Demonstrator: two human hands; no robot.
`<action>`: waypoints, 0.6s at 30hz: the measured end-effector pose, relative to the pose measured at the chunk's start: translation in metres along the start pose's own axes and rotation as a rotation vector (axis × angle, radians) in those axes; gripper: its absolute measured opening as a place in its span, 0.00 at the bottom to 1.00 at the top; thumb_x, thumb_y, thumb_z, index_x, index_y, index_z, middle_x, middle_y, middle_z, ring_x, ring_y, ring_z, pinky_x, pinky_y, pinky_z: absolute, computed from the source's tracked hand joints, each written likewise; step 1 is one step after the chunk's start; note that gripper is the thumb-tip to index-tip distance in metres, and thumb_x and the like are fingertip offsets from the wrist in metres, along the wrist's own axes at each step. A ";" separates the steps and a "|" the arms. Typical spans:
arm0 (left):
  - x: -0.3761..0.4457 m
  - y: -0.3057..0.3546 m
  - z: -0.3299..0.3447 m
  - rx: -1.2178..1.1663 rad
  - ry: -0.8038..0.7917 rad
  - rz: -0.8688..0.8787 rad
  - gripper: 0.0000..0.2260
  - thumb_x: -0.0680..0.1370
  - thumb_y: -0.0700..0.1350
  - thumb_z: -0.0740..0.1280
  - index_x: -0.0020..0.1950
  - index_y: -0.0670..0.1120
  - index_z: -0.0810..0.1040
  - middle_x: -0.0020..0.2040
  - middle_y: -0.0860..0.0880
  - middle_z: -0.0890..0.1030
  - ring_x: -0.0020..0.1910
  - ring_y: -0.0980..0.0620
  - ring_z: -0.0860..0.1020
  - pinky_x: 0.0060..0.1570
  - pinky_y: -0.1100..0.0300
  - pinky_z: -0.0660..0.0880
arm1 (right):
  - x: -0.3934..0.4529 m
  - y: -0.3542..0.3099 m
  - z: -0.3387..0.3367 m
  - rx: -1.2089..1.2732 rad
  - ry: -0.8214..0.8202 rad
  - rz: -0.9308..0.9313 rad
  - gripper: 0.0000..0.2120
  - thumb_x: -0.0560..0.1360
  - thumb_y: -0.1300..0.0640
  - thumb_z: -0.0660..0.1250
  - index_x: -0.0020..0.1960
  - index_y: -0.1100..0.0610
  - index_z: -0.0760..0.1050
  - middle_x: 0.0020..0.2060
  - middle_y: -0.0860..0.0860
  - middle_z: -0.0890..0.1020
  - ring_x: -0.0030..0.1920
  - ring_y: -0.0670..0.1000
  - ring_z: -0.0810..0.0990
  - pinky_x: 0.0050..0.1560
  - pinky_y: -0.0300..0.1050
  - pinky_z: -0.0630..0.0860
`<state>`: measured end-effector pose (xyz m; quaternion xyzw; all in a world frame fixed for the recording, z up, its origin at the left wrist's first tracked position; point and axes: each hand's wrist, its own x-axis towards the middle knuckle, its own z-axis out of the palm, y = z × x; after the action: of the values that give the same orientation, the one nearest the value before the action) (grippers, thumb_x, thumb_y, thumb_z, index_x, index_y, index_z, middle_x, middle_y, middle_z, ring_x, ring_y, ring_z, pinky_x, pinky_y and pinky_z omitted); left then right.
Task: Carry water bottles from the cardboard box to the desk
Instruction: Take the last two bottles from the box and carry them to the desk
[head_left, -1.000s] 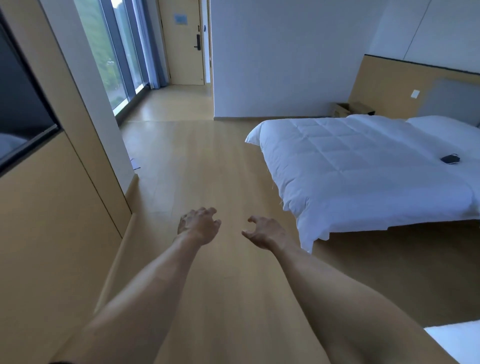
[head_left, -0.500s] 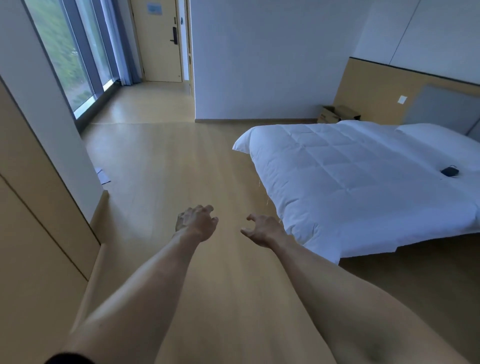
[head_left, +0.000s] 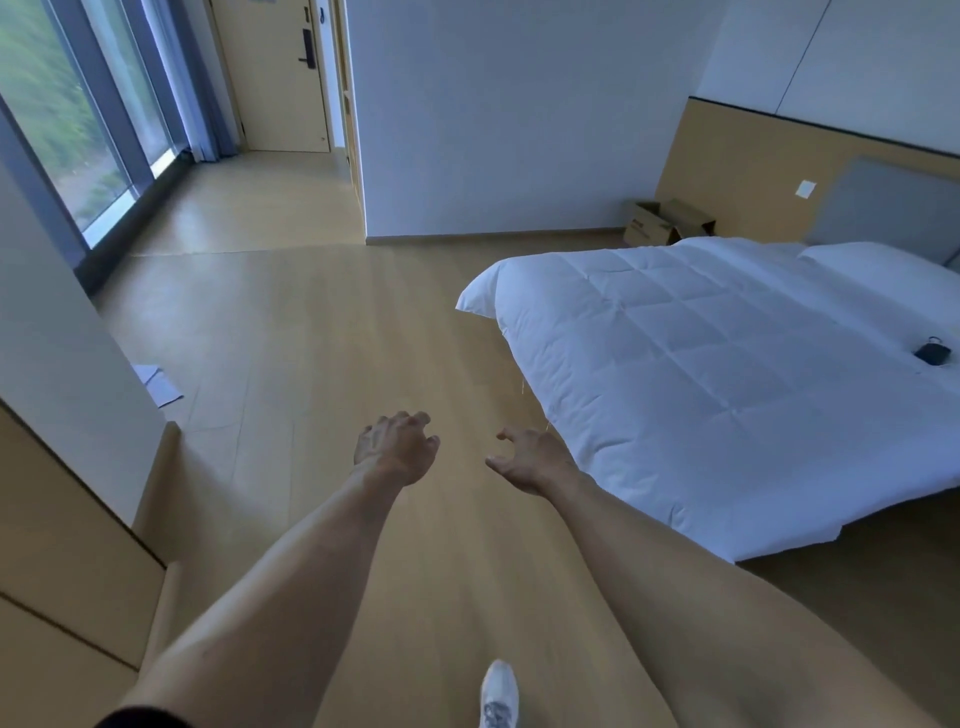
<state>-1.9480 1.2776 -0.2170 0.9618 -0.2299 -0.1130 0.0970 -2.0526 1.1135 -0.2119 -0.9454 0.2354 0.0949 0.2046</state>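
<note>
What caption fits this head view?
Both empty hands, left and right, reach ahead; cardboard box sits beyond the bed.

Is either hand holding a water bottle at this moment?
No. The left hand and right hand are both empty, fingers loosely curled above the floor.

The view swings right: the cardboard box (head_left: 667, 222) by the headboard comes clear, the dark wall panel slips out left, a white shoe (head_left: 498, 693) steps in below.
</note>
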 end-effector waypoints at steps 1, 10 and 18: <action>0.015 -0.002 -0.001 0.002 0.000 -0.001 0.20 0.83 0.56 0.58 0.74 0.54 0.70 0.72 0.47 0.73 0.71 0.43 0.70 0.67 0.50 0.66 | 0.016 -0.002 -0.002 -0.005 -0.002 -0.001 0.27 0.79 0.41 0.63 0.74 0.50 0.68 0.70 0.52 0.75 0.69 0.55 0.73 0.67 0.48 0.71; 0.179 -0.012 -0.033 0.017 0.015 -0.060 0.20 0.83 0.56 0.59 0.75 0.54 0.70 0.73 0.48 0.73 0.71 0.44 0.70 0.67 0.50 0.66 | 0.195 -0.022 -0.037 0.041 -0.027 -0.058 0.27 0.79 0.41 0.63 0.75 0.50 0.68 0.72 0.51 0.73 0.70 0.54 0.72 0.66 0.48 0.71; 0.324 -0.003 -0.077 0.007 0.014 -0.090 0.21 0.83 0.56 0.59 0.75 0.54 0.69 0.73 0.48 0.72 0.71 0.43 0.70 0.68 0.50 0.66 | 0.350 -0.036 -0.094 0.015 -0.047 -0.089 0.26 0.79 0.41 0.63 0.74 0.50 0.68 0.69 0.50 0.76 0.68 0.54 0.74 0.62 0.47 0.71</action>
<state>-1.6449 1.1398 -0.2004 0.9722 -0.1861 -0.1097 0.0899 -1.7231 0.9597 -0.2120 -0.9508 0.1892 0.1062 0.2212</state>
